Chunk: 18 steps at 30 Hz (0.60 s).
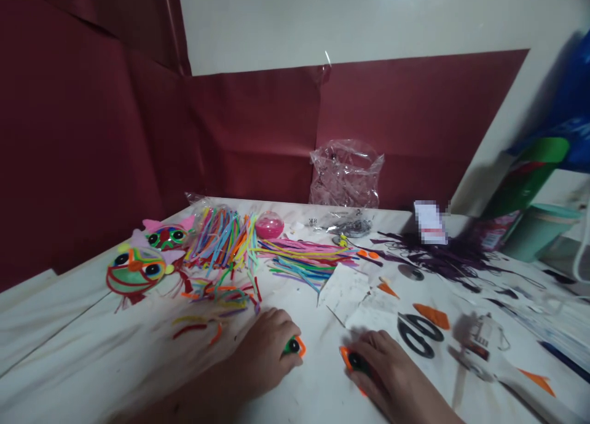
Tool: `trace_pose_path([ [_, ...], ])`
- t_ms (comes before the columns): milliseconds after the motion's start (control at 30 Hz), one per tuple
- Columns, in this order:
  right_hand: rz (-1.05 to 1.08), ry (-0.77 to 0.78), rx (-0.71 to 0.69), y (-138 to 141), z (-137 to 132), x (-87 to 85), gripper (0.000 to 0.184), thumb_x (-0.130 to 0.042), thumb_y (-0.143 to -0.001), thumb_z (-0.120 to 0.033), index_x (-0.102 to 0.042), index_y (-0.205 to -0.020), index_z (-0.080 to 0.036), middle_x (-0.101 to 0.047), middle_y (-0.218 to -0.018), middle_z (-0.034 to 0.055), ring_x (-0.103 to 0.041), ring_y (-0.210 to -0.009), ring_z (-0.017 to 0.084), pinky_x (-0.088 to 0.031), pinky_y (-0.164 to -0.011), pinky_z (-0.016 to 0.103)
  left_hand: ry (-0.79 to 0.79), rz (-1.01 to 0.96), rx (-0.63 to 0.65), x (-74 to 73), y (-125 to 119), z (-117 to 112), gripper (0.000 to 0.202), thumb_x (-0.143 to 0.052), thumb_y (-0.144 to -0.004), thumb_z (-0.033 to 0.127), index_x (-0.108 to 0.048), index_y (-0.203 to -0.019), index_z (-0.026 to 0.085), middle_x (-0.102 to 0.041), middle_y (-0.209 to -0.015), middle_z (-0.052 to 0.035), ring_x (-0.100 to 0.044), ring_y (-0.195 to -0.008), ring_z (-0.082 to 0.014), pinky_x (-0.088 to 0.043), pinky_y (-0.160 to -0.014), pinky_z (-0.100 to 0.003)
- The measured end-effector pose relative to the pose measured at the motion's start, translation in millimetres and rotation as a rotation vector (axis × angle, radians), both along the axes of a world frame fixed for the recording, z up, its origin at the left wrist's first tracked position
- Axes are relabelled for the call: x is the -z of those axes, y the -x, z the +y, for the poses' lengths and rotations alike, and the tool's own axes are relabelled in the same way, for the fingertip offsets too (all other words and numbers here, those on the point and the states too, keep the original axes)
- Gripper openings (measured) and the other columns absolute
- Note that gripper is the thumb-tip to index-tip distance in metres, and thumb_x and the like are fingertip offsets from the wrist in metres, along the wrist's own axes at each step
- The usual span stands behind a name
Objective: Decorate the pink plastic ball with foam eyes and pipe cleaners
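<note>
Low over the white table, my left hand [263, 354] is closed on a small craft eye [294, 346] with a black centre, green around it and an orange edge. Across a short gap, my right hand [389, 367] grips a second craft eye [354, 361], black with an orange edge; my fingers cover part of it. Black-handled scissors [420, 336] lie just right of my right hand. Beyond them is a white glue gun [482, 353]. Between and behind my hands are pieces of white paper [345, 289].
Two decorated face crafts [136, 276] lie at the left. Colourful pipe cleaners [219, 236] are heaped behind my left hand, near a pink ball [270, 225]. Dark purple strands [428, 258] spread at the right, below a phone [430, 222]. Orange felt scraps [432, 316] lie by the scissors.
</note>
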State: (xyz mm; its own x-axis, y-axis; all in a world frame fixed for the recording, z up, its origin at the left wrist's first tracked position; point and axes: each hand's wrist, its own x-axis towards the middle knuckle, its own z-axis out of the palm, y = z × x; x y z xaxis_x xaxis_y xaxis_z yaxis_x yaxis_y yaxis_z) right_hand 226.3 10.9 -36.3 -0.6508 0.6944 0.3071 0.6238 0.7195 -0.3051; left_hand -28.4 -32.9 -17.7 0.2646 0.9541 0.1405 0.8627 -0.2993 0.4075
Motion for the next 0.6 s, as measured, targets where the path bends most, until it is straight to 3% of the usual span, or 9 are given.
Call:
trace_pose_path([
  [200,0.041,-0.021,-0.01,2,-2,-3.3,0.022,-0.056,-0.087,-0.033,-0.067,-0.105,-0.023,-0.067,-0.096,0.0105,-0.064,-0.088,0.026,-0.056,-0.075,0.04,-0.046,-0.166,-0.009,1.4,-1,-3,0.028,-0.069,-0.069,0.019,-0.063,-0.096,0.021,-0.063,-0.101,-0.0059,-0.054,-0.099,-0.0231,-0.042,-0.089,-0.037],
  [333,0.119,-0.036,-0.02,1,-3,-2.9,0.029,-0.058,-0.086,-0.037,-0.066,-0.11,-0.023,-0.068,-0.099,0.0111,-0.066,-0.09,0.026,-0.056,-0.078,0.04,-0.01,-0.45,-0.22,-7.0,5,6,0.035,-0.064,-0.069,0.018,-0.061,-0.104,0.02,-0.064,-0.104,-0.0074,-0.06,-0.093,-0.0203,-0.049,-0.083,-0.034],
  [400,0.134,-0.023,-0.019,-1,-2,-2.8,0.03,-0.057,-0.086,-0.038,-0.066,-0.111,-0.023,-0.069,-0.102,0.0113,-0.066,-0.093,0.026,-0.056,-0.081,0.04,0.013,-0.504,-0.325,-17.3,13,20,0.033,-0.06,-0.074,0.021,-0.06,-0.107,0.017,-0.066,-0.101,-0.0085,-0.063,-0.086,-0.0189,-0.052,-0.076,-0.032],
  [467,0.152,0.003,-0.003,-3,0,-3.9,0.03,-0.054,-0.088,-0.037,-0.065,-0.111,-0.022,-0.069,-0.105,0.0119,-0.066,-0.096,0.026,-0.057,-0.083,0.038,-0.057,-0.415,-0.323,-31.5,24,39,0.028,-0.054,-0.081,0.022,-0.059,-0.107,0.016,-0.069,-0.096,-0.0076,-0.066,-0.086,-0.0183,-0.053,-0.074,-0.03],
  [533,0.179,0.02,0.009,-4,1,-5.8,0.029,-0.051,-0.089,-0.035,-0.065,-0.111,-0.02,-0.068,-0.105,0.0127,-0.066,-0.096,0.025,-0.057,-0.082,0.036,-0.128,-0.349,-0.345,-47.7,38,65,0.03,-0.059,-0.079,0.024,-0.059,-0.109,0.018,-0.068,-0.103,-0.0065,-0.064,-0.097,-0.021,-0.052,-0.083,-0.033],
  [600,0.197,0.036,-0.008,-4,1,-7.1,0.028,-0.05,-0.089,-0.032,-0.065,-0.11,-0.02,-0.068,-0.103,0.0125,-0.066,-0.095,0.024,-0.057,-0.082,0.034,-0.213,-0.271,-0.413,-63.3,52,97,0.036,-0.064,-0.076,0.026,-0.058,-0.111,0.02,-0.061,-0.12,-0.0091,-0.052,-0.119,-0.0267,-0.042,-0.099,-0.039],
])
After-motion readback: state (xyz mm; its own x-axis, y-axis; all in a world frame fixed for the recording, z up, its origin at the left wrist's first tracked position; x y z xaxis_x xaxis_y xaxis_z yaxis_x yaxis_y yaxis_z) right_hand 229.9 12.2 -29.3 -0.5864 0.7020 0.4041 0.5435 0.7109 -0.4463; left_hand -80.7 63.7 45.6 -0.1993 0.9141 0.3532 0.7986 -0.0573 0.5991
